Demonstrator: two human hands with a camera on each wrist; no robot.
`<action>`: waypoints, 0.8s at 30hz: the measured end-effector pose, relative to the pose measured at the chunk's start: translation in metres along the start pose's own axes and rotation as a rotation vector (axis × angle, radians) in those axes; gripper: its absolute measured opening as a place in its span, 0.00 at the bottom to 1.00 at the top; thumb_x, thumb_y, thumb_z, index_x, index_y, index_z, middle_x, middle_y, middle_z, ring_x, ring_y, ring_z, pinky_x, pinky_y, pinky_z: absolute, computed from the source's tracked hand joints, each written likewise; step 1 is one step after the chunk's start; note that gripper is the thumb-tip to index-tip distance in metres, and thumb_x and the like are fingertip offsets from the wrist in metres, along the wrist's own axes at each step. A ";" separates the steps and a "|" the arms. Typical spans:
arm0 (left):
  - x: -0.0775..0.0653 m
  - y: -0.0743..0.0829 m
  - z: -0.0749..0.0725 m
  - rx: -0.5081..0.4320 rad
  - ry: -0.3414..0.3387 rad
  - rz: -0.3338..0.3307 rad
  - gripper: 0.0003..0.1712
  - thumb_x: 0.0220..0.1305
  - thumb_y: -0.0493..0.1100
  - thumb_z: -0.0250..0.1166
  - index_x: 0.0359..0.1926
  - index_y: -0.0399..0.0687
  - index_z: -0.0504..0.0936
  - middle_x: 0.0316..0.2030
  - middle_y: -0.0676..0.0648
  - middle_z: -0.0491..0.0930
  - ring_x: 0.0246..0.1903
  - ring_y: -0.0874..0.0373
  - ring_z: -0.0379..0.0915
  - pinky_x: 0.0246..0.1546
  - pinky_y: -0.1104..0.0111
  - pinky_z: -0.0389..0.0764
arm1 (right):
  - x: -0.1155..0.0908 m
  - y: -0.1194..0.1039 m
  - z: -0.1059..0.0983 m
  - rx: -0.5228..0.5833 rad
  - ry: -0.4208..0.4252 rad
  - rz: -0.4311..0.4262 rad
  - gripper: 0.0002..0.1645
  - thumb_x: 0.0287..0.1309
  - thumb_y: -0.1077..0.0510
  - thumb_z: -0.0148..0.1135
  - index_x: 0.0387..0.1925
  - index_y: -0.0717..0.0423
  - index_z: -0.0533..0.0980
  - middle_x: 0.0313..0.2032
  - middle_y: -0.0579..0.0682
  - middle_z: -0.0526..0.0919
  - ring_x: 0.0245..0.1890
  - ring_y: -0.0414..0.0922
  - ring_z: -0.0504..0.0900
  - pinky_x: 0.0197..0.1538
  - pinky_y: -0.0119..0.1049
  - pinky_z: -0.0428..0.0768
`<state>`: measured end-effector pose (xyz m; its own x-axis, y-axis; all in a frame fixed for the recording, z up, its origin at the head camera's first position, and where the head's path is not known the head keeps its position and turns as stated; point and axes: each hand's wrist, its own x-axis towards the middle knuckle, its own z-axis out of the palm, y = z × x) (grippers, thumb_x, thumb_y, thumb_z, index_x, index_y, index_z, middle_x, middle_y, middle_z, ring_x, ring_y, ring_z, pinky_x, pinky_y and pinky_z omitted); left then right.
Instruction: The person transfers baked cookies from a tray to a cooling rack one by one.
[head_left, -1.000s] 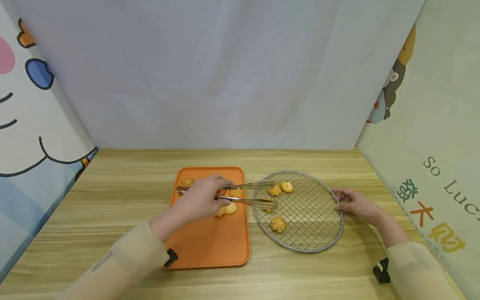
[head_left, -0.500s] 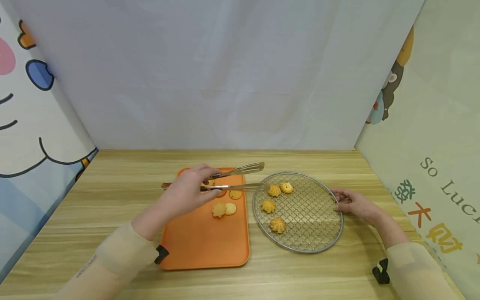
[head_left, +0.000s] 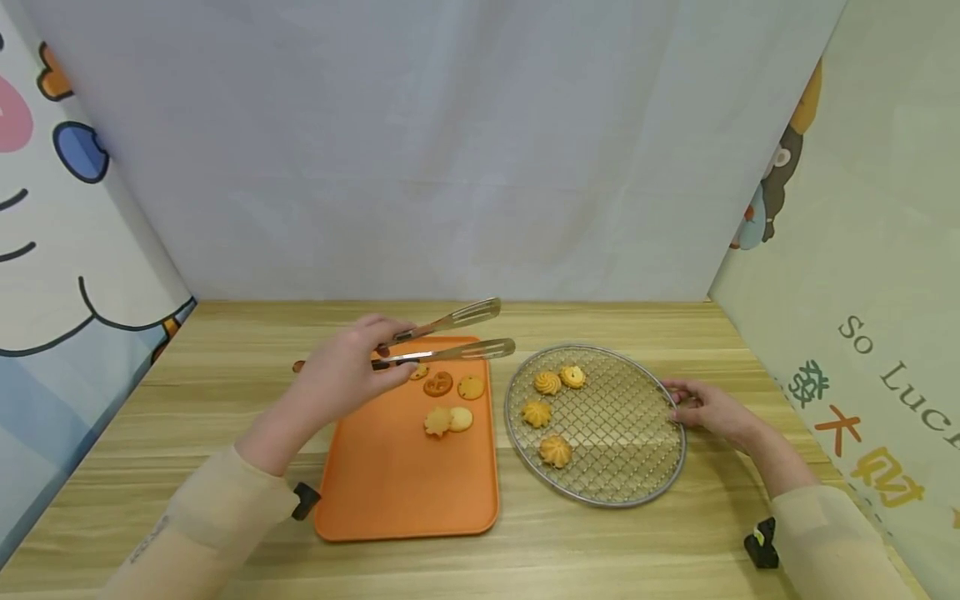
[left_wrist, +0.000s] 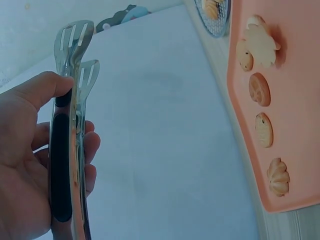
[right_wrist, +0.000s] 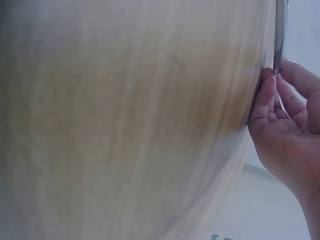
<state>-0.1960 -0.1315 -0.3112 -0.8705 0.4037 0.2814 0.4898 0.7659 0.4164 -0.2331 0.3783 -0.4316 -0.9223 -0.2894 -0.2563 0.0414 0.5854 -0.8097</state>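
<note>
"At which step, by the look of things?"
"Between pick-ups, probably. Gripping the tongs [head_left: 438,356] in the left hand [head_left: 339,367], with fingers curled round them and tips spread wide on nothing, above the 1 o'clock corner of the orange tray [head_left: 408,500]."
"And with the right hand [head_left: 711,408]?"
"Pinching the rim of the round wire rack [head_left: 622,425] at 3 o'clock, seemingly to steady it."
"Cookies where?"
"On the rack: a swirl cookie [head_left: 547,382] at 10 o'clock, a ring cookie [head_left: 573,377] at 11, a small star cookie [head_left: 536,413] at 9, a fluted cookie [head_left: 556,451] at 8. On the tray: a pretzel-shaped cookie [head_left: 438,384] at 1, a round cookie [head_left: 471,387] at 2, a flat star cookie [head_left: 438,422] against a pale cookie [head_left: 461,418] just nearer; also, from the left wrist view, a shell-like cookie [left_wrist: 279,177]."
"Calling for what next?"
"Likely for lowering the tongs over one tray cookie, squeezing lightly to avoid crumbling, then carrying towards 3 o'clock, onto bare mesh."
</note>
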 end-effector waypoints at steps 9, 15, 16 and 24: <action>-0.002 -0.018 -0.008 0.021 0.055 -0.013 0.25 0.58 0.48 0.68 0.57 0.49 0.77 0.45 0.47 0.76 0.34 0.55 0.74 0.29 0.63 0.76 | 0.000 0.000 0.000 0.001 0.005 -0.009 0.40 0.59 0.62 0.61 0.66 0.75 0.54 0.48 0.64 0.67 0.40 0.41 0.71 0.41 0.27 0.76; -0.005 -0.034 -0.007 0.037 0.115 0.013 0.25 0.57 0.45 0.69 0.55 0.45 0.78 0.46 0.45 0.77 0.33 0.55 0.75 0.29 0.62 0.77 | 0.000 0.001 0.001 0.002 0.005 -0.010 0.40 0.60 0.62 0.61 0.66 0.75 0.54 0.48 0.64 0.67 0.41 0.42 0.71 0.41 0.27 0.76; -0.005 -0.037 -0.006 0.043 0.126 0.019 0.24 0.57 0.45 0.69 0.55 0.45 0.78 0.45 0.44 0.77 0.32 0.55 0.75 0.29 0.62 0.77 | 0.000 0.000 0.001 0.001 0.005 -0.011 0.40 0.60 0.62 0.61 0.66 0.75 0.55 0.48 0.64 0.68 0.41 0.42 0.71 0.41 0.27 0.76; -0.010 -0.058 -0.004 0.082 0.175 0.027 0.24 0.56 0.45 0.70 0.53 0.45 0.79 0.43 0.45 0.78 0.31 0.55 0.75 0.29 0.61 0.77 | 0.000 0.001 0.001 0.000 0.014 -0.010 0.39 0.59 0.62 0.61 0.66 0.74 0.55 0.48 0.64 0.68 0.40 0.41 0.71 0.41 0.27 0.76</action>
<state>-0.2154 -0.1815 -0.3345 -0.8318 0.3370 0.4410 0.5014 0.7969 0.3368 -0.2330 0.3779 -0.4330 -0.9280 -0.2847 -0.2404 0.0318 0.5823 -0.8124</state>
